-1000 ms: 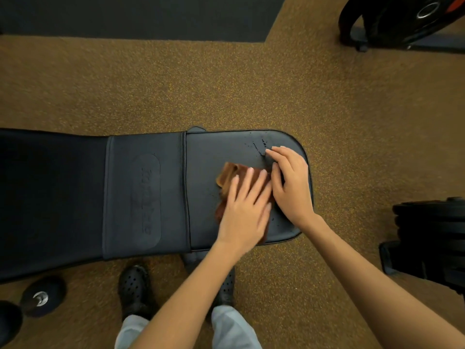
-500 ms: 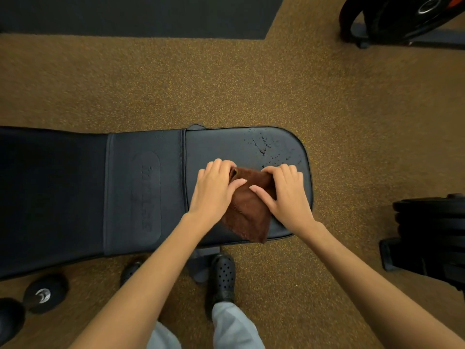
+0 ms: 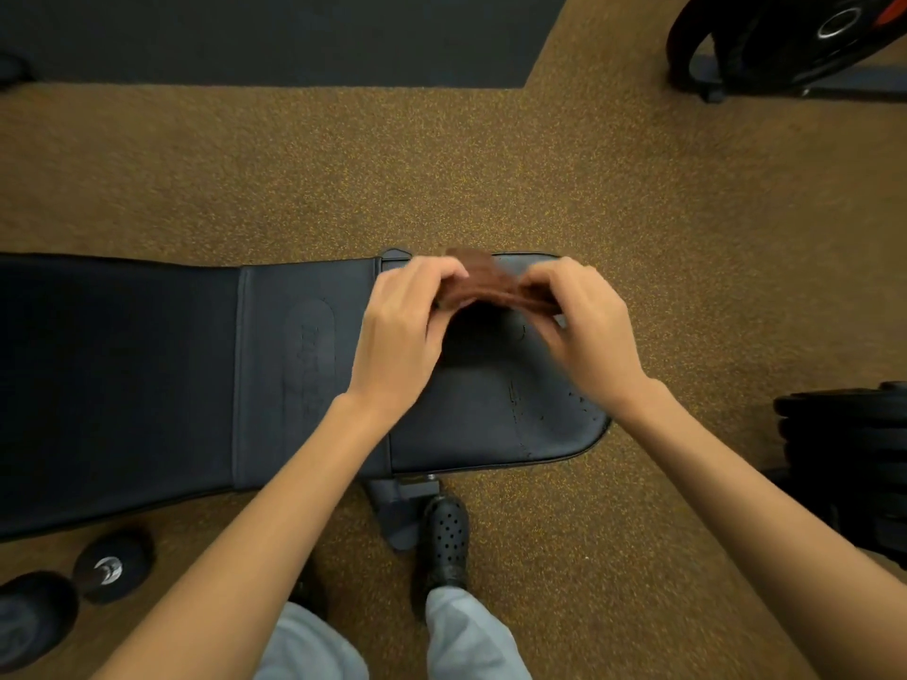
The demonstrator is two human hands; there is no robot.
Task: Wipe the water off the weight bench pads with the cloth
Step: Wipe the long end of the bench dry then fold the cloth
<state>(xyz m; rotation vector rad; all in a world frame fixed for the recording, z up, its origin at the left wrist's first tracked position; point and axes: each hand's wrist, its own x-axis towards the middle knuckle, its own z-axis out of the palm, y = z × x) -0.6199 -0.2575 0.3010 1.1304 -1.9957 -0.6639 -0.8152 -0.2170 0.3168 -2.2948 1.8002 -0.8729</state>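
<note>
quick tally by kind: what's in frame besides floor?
Brown cloth, held by left hand and right hand: 1
Bench pads: 2, seat pad, back pad
Dumbbell: 1
Weight plate: 1
Plate stack: 1
Black shoe: 1
Total: 7

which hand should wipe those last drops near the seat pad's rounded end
Right, probably. The remaining droplets sit on the seat pad just below the right hand, which already pinches the cloth. The left hand would have to cross over.

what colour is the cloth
Brown; the cloth shows best in the head view.
</note>
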